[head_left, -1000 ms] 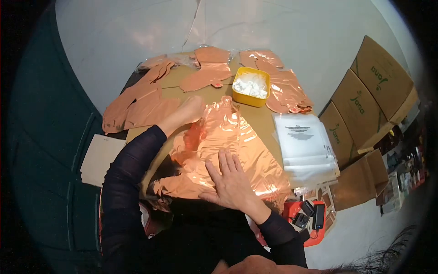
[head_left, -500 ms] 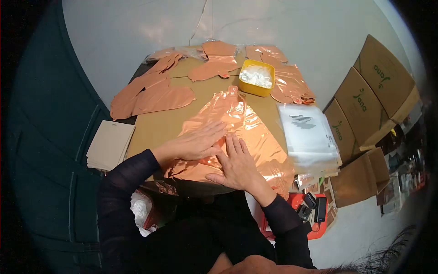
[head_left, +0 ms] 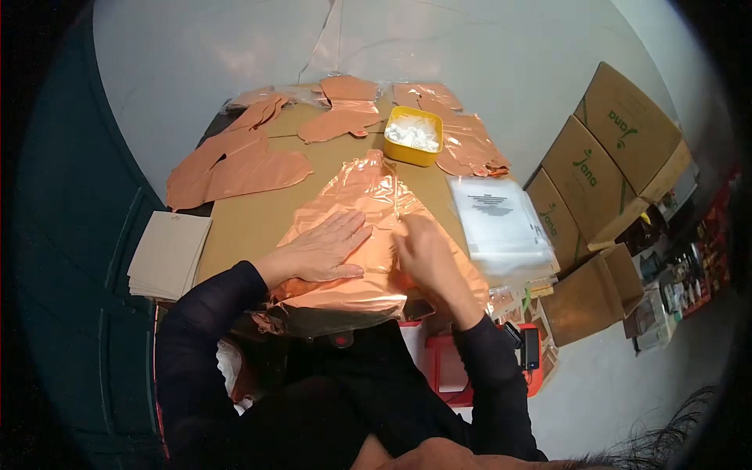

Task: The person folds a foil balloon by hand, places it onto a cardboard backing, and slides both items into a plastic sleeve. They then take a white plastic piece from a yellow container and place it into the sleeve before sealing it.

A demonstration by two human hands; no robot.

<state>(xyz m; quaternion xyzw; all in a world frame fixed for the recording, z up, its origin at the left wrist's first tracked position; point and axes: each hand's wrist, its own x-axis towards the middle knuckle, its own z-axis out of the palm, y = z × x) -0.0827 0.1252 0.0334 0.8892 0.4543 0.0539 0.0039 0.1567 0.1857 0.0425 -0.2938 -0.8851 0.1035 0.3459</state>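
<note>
A shiny copper-coloured foil sheet (head_left: 368, 196) lies on the cardboard-covered table (head_left: 243, 219) in front of me, wide at the near edge and narrow at the far end. My left hand (head_left: 325, 247) rests flat on its left part with the fingers spread. Over its right part is my right hand (head_left: 427, 254), blurred, with the fingers curled down at the foil; whether it pinches the foil cannot be made out. Beyond the foil's narrow end stands a yellow tub (head_left: 413, 155) with white pieces inside.
Flat copper foil shapes (head_left: 243, 168) lie at the table's left, back and right. White cards (head_left: 168, 251) are stacked at the left edge, clear plastic bags (head_left: 501, 223) at the right. Cardboard boxes (head_left: 587, 172) stand further right. Below the table's right side is a red container (head_left: 445, 364).
My right hand has lifted from lying flat and curled its fingers. My left hand has spread its fingers a little on the foil. The whole view has shifted slightly.
</note>
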